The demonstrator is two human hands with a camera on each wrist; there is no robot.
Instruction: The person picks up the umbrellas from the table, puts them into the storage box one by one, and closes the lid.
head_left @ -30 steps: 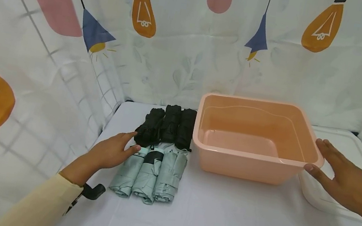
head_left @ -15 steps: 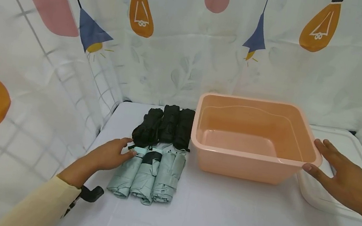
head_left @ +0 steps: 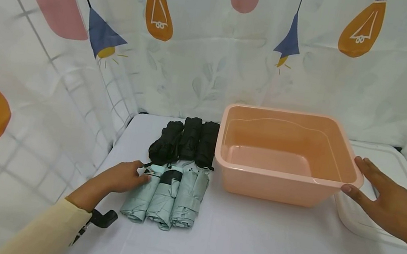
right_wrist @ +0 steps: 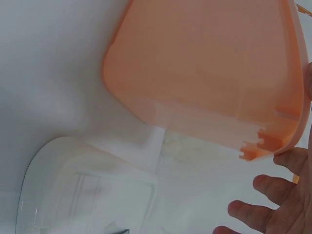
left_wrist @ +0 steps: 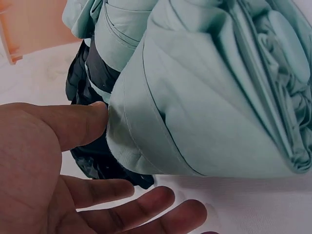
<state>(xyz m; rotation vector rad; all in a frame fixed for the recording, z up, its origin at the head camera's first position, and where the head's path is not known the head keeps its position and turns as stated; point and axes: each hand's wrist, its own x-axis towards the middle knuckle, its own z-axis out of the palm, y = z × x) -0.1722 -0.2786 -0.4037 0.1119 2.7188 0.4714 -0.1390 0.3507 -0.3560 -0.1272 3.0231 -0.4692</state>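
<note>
Three rolled pale green cloth bundles lie side by side on the table. My left hand [head_left: 125, 177] is at the leftmost green bundle [head_left: 141, 199]. In the left wrist view its thumb [left_wrist: 83, 122] meets the side of that bundle, while the other fingers [left_wrist: 141, 209] extend below it, loosely bent. Three rolled black bundles [head_left: 190, 138] form a row just behind the green ones. My right hand [head_left: 395, 204], fingers spread, has its fingertips at the right rim of an open peach plastic basin [head_left: 266, 183]. Nothing lies inside the basin.
To the right, partly behind the basin and my right hand, lies a white plastic lid or tray [head_left: 387, 154]. The table [head_left: 248, 245] has a white cover. Printed curtains [head_left: 195, 77] hang along the back and left side.
My left hand has drawn back slightly from the black bundles and lowered onto the leftmost green bundle, its thumb now over it. The right hand and basin stay where they were.
</note>
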